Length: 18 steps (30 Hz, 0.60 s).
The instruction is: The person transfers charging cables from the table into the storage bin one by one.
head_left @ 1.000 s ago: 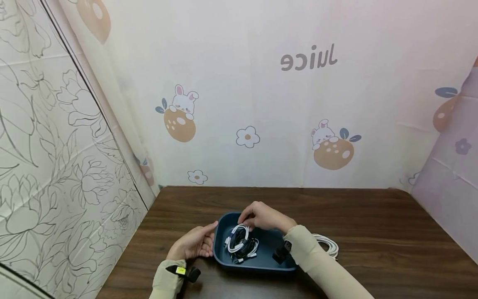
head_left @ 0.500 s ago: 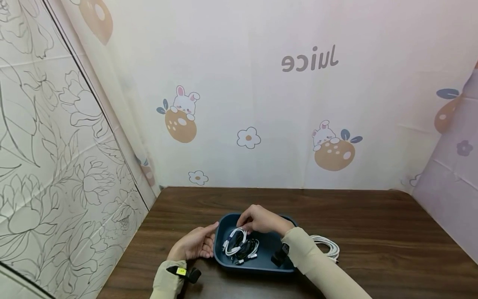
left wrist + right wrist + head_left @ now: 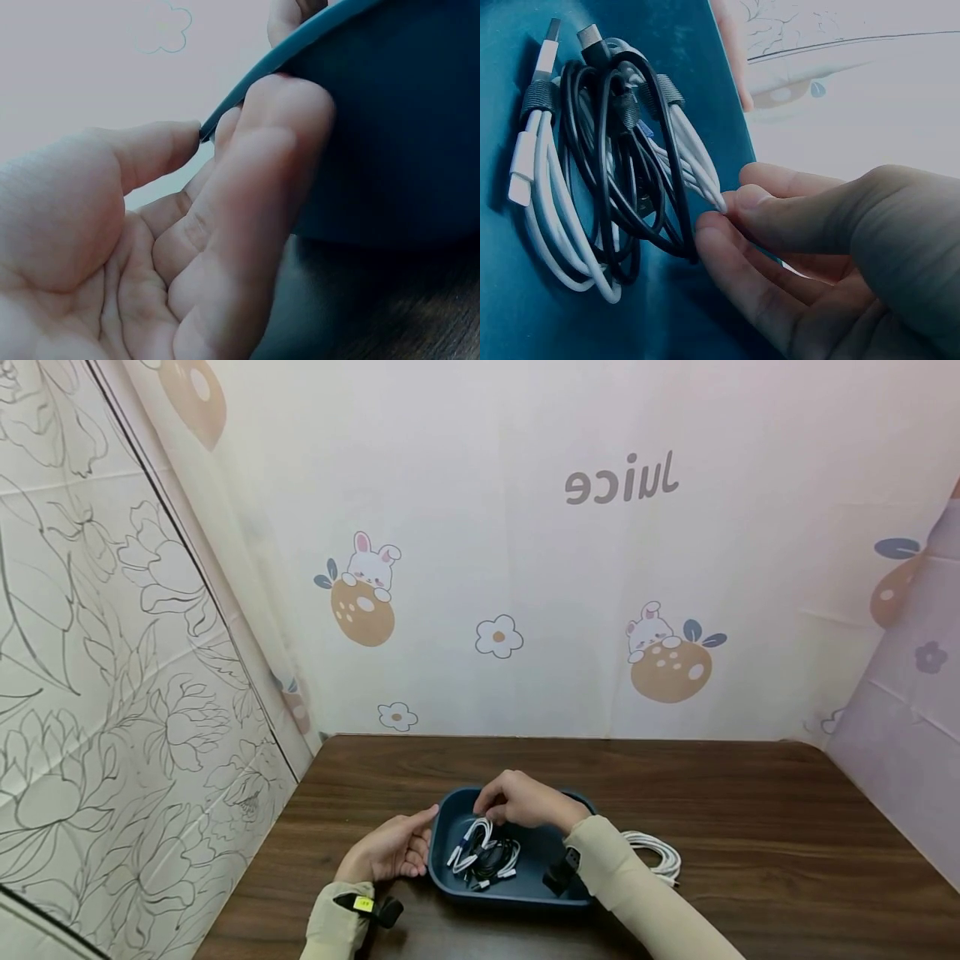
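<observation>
My left hand (image 3: pixel 393 847) holds the left end of a dark blue plastic bin (image 3: pixel 517 902); its thumb is at the rim and its fingers lie against the outer wall. Reaching over the bin, my right hand (image 3: pixel 525 800) pinches the looped end of a bundled white cable (image 3: pixel 694 154) between thumb and fingertips. Next to that bundle inside the bin lie a coiled black cable (image 3: pixel 671 142) and another white cable (image 3: pixel 523 169) with a USB plug. Dark ribbed ties wrap the bundles.
A thicker coil of white cable (image 3: pixel 670 858) lies on the brown wooden table (image 3: pixel 750 827) right of the bin, partly behind my right sleeve. A printed curtain (image 3: pixel 495 527) hangs behind the table, and a flower-patterned panel (image 3: pixel 150 693) stands at the left.
The pinched white cable has shifted slightly and its loop looks narrower, tilted toward the right hand. My right hand has moved slightly left; the left hand stays at the bin.
</observation>
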Tool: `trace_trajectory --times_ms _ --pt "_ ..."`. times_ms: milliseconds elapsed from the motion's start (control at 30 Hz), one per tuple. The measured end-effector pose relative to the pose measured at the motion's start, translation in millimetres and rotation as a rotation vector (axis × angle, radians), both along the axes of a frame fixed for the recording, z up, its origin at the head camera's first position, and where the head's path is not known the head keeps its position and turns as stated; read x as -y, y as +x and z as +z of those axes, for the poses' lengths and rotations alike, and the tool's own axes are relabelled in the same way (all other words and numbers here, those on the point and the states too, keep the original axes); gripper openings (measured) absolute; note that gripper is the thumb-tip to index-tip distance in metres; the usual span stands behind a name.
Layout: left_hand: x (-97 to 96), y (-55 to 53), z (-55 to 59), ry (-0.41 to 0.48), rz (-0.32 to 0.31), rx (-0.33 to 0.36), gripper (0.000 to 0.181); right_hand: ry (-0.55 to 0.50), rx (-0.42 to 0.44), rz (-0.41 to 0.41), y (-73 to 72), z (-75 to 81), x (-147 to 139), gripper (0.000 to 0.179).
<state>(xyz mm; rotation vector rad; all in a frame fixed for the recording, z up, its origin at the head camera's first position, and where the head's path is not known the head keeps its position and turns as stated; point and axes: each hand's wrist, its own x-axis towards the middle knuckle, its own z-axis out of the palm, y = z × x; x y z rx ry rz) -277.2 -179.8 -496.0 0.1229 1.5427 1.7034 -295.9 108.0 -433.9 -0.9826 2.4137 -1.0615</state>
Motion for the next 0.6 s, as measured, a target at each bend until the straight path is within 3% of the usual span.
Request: trace_trajectory --times_ms 600 --pt "-1.2 2.9 1.6 -0.025 0.022 -0.010 0.051 -0.049 -0.039 -0.035 4.2 23.2 -15 0.018"
